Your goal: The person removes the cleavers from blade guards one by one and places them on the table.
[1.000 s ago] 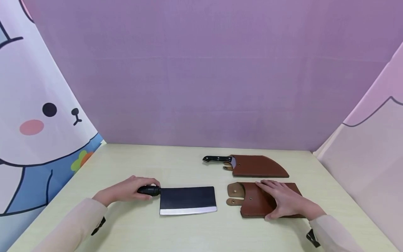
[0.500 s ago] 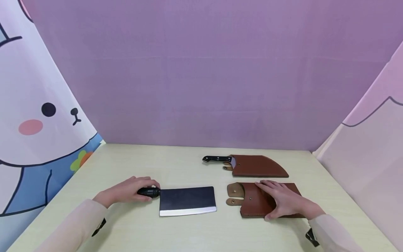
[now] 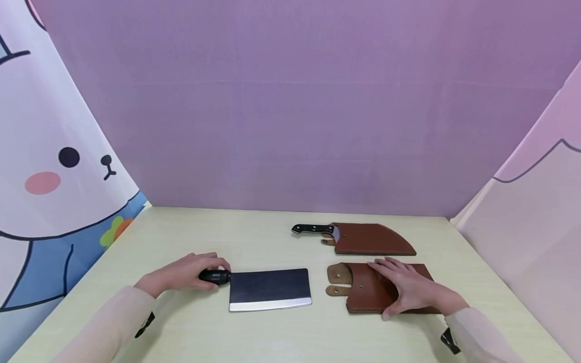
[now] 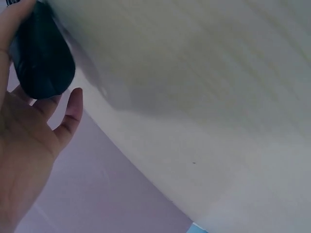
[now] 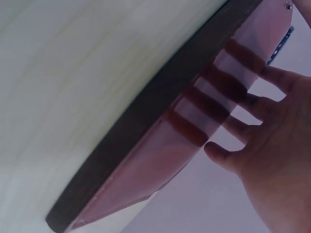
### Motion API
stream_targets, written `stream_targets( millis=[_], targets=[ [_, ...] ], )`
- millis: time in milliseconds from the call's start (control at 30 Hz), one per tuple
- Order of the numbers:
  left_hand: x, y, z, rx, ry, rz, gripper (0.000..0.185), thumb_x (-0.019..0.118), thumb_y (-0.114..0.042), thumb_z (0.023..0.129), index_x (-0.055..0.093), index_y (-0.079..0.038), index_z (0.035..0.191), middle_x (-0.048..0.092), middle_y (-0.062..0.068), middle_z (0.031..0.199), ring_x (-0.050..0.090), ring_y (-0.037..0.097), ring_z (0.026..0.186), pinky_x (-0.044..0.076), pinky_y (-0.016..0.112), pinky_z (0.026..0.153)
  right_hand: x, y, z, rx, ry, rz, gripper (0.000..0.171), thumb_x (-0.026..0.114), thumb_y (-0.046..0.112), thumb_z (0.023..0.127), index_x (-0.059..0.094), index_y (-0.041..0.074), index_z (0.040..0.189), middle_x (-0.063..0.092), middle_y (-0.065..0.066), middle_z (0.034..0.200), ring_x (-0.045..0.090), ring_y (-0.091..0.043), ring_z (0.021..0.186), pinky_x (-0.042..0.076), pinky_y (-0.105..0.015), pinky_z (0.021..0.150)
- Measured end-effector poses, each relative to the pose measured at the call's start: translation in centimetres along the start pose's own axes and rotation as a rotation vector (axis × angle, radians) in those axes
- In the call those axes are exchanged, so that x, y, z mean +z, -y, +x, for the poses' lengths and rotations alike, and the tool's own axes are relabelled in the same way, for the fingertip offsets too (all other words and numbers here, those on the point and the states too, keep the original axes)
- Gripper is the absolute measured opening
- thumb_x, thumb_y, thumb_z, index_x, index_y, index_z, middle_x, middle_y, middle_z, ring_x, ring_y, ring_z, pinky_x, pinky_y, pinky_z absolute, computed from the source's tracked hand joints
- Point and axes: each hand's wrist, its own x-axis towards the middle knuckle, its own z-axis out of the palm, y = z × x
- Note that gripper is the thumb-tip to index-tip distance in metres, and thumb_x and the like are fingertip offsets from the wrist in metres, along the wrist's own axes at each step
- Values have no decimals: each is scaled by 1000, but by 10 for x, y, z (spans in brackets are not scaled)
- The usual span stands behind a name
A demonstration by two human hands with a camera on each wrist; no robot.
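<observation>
Almost nothing has shifted since the earlier head frames: both hands sit where they were, and the cleaver has crept only a hair toward the left of the frame.

At lower left of centre, the left hand point(image 3: 183, 275) has its fingers curled round the black handle of the cleaver point(image 3: 270, 289), whose broad dark blade lies flat on the tabletop point(image 3: 254, 237); the left wrist view shows the handle point(image 4: 41, 56) cupped against the palm. At lower right, the right hand point(image 3: 408, 290) lies spread and flat, fingers straight, pressing on the empty brown leather sheath point(image 3: 363, 287), its two snap tabs pointing toward the blade tip. The right wrist view shows the fingers point(image 5: 243, 116) laid out across the leather.

Behind it, toward the upper right of the tabletop, a second knife point(image 3: 313, 229) already sits inside its own sheath point(image 3: 374, 239).

By the look of it, this is the gripping stage before sheathing. The next move would call for lifting the blade, lining it up with the sheath's open mouth, and keeping the leather pinned while it slides in.
</observation>
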Motion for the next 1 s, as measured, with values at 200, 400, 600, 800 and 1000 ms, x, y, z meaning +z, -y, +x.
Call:
stream_targets(
  millis=[200,400,600,800,1000],
  targets=[
    [-3,-7,7,-43,25,-15,48,70,-42,77,52,-28,119,54,-11,99,53,6,88,41,35,78,-2,-2,2,-12,-7,-2,114,75,66,51,34,6,139,36,-24,140,28,-52,127,23,-73,88],
    [-5,-15,19,-61,47,-44,53,67,-48,78,50,-25,123,55,-8,101,50,7,84,40,29,73,-4,-4,8,-57,-65,1,110,76,63,53,38,3,137,41,-23,137,31,-50,125,25,-71,89],
    [-2,-26,36,-69,43,-58,56,64,-49,80,47,-25,127,54,-6,107,53,10,88,39,33,76,-8,-5,16,-51,-104,-13,102,73,62,60,40,3,136,43,-21,136,36,-46,124,27,-68,91],
    [4,-38,56,-45,-2,-34,54,64,-43,81,48,-22,128,55,-4,106,52,14,88,33,37,82,-8,-5,24,-18,-145,-26,94,73,59,64,43,6,135,46,-17,135,40,-39,124,29,-64,93],
    [12,-43,74,-43,-39,5,54,65,-42,81,49,-20,128,56,-1,106,52,17,101,34,42,84,-8,-6,32,9,-163,-29,87,72,55,68,44,6,134,46,-16,135,40,-37,124,30,-63,94]
  ],
)
